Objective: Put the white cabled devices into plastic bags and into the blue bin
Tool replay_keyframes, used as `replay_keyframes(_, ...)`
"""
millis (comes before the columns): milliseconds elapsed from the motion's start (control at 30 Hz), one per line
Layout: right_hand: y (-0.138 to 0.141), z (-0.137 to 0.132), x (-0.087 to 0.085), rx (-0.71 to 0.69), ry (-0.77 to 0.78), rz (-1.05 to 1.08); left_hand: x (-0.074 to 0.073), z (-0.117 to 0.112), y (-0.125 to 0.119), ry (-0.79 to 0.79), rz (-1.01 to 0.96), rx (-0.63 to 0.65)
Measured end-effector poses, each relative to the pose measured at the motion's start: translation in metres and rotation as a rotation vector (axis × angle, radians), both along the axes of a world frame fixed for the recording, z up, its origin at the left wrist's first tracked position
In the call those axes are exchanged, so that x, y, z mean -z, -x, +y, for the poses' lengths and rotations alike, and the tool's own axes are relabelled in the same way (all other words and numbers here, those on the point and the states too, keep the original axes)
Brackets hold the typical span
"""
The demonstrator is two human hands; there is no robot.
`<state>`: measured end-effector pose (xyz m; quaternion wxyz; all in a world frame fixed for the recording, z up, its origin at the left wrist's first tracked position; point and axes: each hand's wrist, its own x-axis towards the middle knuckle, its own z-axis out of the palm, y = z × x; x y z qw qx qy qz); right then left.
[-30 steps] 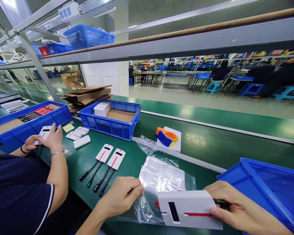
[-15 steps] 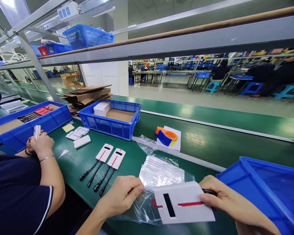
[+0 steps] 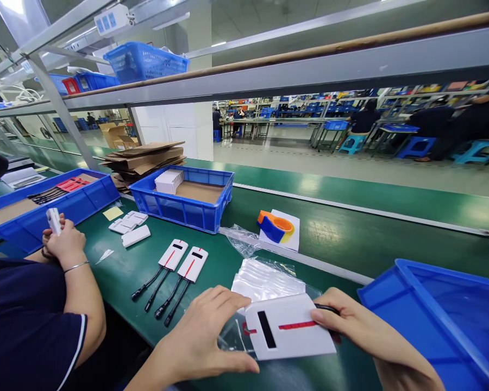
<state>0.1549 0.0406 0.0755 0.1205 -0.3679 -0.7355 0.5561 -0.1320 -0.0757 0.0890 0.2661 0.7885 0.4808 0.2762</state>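
Note:
In the head view my right hand (image 3: 340, 320) is closed on the cable end of a flat white plastic case (image 3: 295, 338). The case has a black window, a red stripe and a small red loop at its left end. My left hand (image 3: 206, 334) has thumb and fingers spread around that left end; whether the fingertips touch it I cannot tell. Clear plastic film (image 3: 234, 330) shows behind and left of the case. Just beyond lies a stack of clear plastic bags (image 3: 264, 279). Two similar white cases (image 3: 193, 264) with black cables rest left of my hands.
A blue bin (image 3: 440, 320) stands at the right. An orange and blue tape dispenser (image 3: 279, 224) sits farther back. A blue tray (image 3: 179, 209) holds white parts. At the left, a co-worker's hands (image 3: 65, 239) hold a white part. A metal shelf (image 3: 309, 65) crosses overhead.
My left hand has let go of the clear film and spread its fingers around the case's left end. The case and my right hand have shifted slightly left and up.

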Motion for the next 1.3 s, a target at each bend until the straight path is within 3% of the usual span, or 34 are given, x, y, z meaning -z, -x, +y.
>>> replay_keyframes(133,0.006,-0.001,0.002,-0.022,0.014,0.027,0.003,-0.007,-0.013,-0.038,0.181,-0.104)
replay_keyframes(300,0.009,0.000,0.006,-0.024,-0.002,0.073,0.015,-0.011,-0.020,-0.148,0.257,-0.167)
replay_keyframes(633,0.020,0.006,0.025,0.060,0.046,0.093,0.025,-0.013,-0.015,-0.302,0.254,-0.252)
replay_keyframes(833,0.027,0.006,0.028,0.058,0.074,0.094,0.031,-0.012,-0.015,-0.386,0.250,-0.286)
replay_keyframes(1033,0.051,-0.008,0.032,-0.010,0.058,0.050,0.027,-0.003,-0.024,-0.399,0.221,-0.260)
replay_keyframes(1133,0.064,-0.020,0.028,-0.017,-0.051,0.060,0.031,0.002,-0.027,-0.416,0.170,-0.198)
replay_keyframes(1200,0.068,-0.027,0.025,0.036,-0.159,0.068,0.038,0.003,-0.027,-0.391,0.056,-0.269)
replay_keyframes(1233,0.068,-0.031,0.024,0.079,-0.285,0.051,0.042,0.003,-0.027,-0.348,-0.059,-0.366)
replay_keyframes(1300,0.070,-0.037,0.024,0.171,-0.722,-0.035,0.047,0.005,-0.026,-0.165,-0.444,-0.588)
